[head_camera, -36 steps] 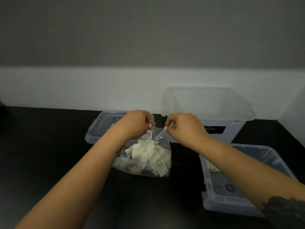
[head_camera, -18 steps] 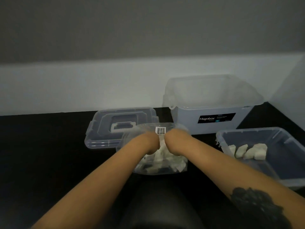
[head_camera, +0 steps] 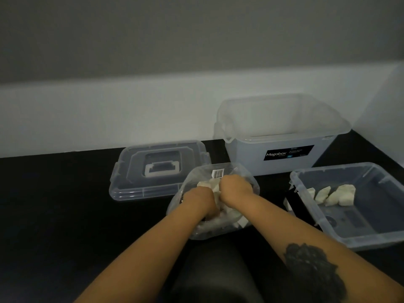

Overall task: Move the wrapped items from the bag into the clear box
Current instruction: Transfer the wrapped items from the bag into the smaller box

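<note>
A: What'd just changed, biggest thing first?

B: The view dropped. A sec before, the big tub (head_camera: 282,136) at the back filled the middle and the box (head_camera: 358,206) on the right was cut off w/ hardly anything showing in it. Now the box sat in full view, and approx four wrapped items (head_camera: 328,194) lay in a row along its far side.

A: And the bag?

B: The bag (head_camera: 213,202) had been held up, both hands pinching its top edge. Now it lay low on the black table (head_camera: 54,215), mouth spread wide, just in front of the lid (head_camera: 160,169). More items showed inside it, pale lumps, barcode sticker at the far rim.

A: Hands?

B: Both had gone down into the bag. Left hand (head_camera: 200,197) was knuckles-up among the items, right hand (head_camera: 235,185) beside it, nearly touching. Both looked curled round something, prob. items, but the plastic and dim light hid the fingers, so I couldn't tell what either gripped.

A: Meaning for the task?

B: Opening was done and grabbing had begun, I'd say. A few items were in the box already, most were left in the bag. Next would be lifting a handful right, over the box's near wall.
</note>
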Tool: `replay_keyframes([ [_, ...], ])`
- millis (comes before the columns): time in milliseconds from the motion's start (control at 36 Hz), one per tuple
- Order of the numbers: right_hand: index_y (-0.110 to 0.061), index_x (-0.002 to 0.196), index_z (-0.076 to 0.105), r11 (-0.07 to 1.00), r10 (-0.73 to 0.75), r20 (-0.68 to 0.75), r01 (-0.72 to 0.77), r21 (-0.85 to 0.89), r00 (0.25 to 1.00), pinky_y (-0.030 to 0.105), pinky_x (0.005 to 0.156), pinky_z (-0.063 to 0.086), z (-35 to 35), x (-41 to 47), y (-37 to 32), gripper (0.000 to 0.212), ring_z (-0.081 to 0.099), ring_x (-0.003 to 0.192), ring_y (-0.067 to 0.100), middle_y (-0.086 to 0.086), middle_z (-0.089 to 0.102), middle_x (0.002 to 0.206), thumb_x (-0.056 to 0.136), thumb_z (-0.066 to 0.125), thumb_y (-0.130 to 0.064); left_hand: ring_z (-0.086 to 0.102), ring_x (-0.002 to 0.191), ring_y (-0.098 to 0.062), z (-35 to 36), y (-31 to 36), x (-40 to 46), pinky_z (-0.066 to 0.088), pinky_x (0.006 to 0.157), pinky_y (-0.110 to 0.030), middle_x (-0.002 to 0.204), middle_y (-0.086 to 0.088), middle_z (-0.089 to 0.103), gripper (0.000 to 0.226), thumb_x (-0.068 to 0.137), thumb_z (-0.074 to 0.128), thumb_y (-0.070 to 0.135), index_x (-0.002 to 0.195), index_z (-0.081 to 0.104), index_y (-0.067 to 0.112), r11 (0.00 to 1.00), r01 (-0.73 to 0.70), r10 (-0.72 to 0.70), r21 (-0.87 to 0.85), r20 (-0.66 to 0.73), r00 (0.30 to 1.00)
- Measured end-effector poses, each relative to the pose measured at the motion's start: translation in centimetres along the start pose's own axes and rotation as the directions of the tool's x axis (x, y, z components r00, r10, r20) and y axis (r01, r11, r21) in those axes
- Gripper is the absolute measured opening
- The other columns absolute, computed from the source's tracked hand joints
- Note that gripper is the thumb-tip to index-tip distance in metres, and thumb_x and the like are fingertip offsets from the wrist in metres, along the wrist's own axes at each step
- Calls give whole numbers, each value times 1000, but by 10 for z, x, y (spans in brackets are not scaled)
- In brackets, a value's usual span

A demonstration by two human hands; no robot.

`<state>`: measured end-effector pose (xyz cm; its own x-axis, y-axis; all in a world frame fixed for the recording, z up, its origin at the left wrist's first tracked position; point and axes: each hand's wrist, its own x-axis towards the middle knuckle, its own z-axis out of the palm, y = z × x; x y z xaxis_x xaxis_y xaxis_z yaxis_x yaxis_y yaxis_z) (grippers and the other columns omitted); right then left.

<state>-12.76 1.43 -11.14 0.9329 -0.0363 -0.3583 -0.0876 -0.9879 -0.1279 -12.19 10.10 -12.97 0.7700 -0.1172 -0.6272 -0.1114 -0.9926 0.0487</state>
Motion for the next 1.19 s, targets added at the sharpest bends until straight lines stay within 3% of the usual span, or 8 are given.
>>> replay_keyframes([
  [111, -6, 108, 64, 999, -12, -33, 13, 33, 999, 33, 78, 50, -5, 1, 4, 22, 61, 96, 26, 11, 62, 104, 87, 59, -8, 57, 105, -28, 16, 0, 15, 47, 92, -47, 115, -5, 61, 70, 68, 51, 62, 125, 53, 21, 992, 46, -56, -116, -89, 994],
  [194, -11, 105, 68, 998, -18, -50, 21, 64, 999, 30, 72, 50, -9, 2, 10, 22, 59, 83, 23, 5, 61, 90, 86, 59, -4, 57, 106, -28, 15, 0, 14, 48, 91, -48, 119, -5, 59, 58, 75, 55, 48, 129, 50, 28, 991, 38, -49, -128, -85, 995],
  [389, -14, 103, 69, 987, -111, -94, 121, 104, 989, 27, 67, 46, -22, -3, 22, 20, 63, 88, 22, 7, 67, 101, 89, 57, -5, 61, 97, -23, 2, -5, -1, 53, 88, -37, 110, -7, 62, 44, 81, 61, 16, 125, 57, 16, 986, 44, -61, -160, -105, 993],
  [583, -12, 101, 69, 929, -231, -105, 252, 273, 967, 23, 60, 46, -52, -23, 30, 14, 56, 66, 14, 5, 67, 94, 88, 63, -12, 61, 102, -21, -14, -15, -22, 50, 95, -34, 112, -8, 64, 34, 88, 57, 11, 121, 60, 15, 981, -86, 53, -175, -187, 981],
  [694, -15, 98, 68, 901, -241, -93, 259, 347, 966, 22, 59, 46, -72, -35, 32, 11, 53, 58, 8, -8, 56, 72, 88, 64, -14, 67, 90, -20, -26, -21, -40, 56, 80, -30, 101, -7, 68, 21, 90, 56, 14, 109, 64, 16, 952, -138, 89, -275, -184, 979],
  [917, -22, 91, 75, 839, -283, -159, 325, 438, 946, 12, 54, 36, -102, -59, 34, 10, 50, 57, -1, -15, 62, 69, 82, 73, -18, 61, 66, -11, -57, -25, -81, 49, 58, -20, 80, 3, 63, 21, 87, 64, 25, 108, 66, 19, 903, -289, 195, -316, -297, 935],
  [1056, -22, 89, 72, 769, -257, -266, 363, 527, 929, 14, 44, 42, -123, -75, 43, 7, 51, 37, 0, -7, 63, 51, 84, 70, -18, 68, 87, -28, -74, -19, -100, 56, 83, -41, 89, -11, 70, 10, 84, 69, 23, 86, 67, 13, 861, -366, 202, -352, -424, 883],
  [1194, -10, 93, 69, 711, -261, -283, 382, 590, 923, 31, 71, 54, -149, -94, 74, 10, 67, 60, 16, 7, 74, 81, 87, 63, -5, 63, 79, -13, -84, -1, -105, 55, 83, -35, 80, 7, 69, 10, 81, 71, 23, 91, 74, 24, 805, -454, 199, -382, -547, 813],
])
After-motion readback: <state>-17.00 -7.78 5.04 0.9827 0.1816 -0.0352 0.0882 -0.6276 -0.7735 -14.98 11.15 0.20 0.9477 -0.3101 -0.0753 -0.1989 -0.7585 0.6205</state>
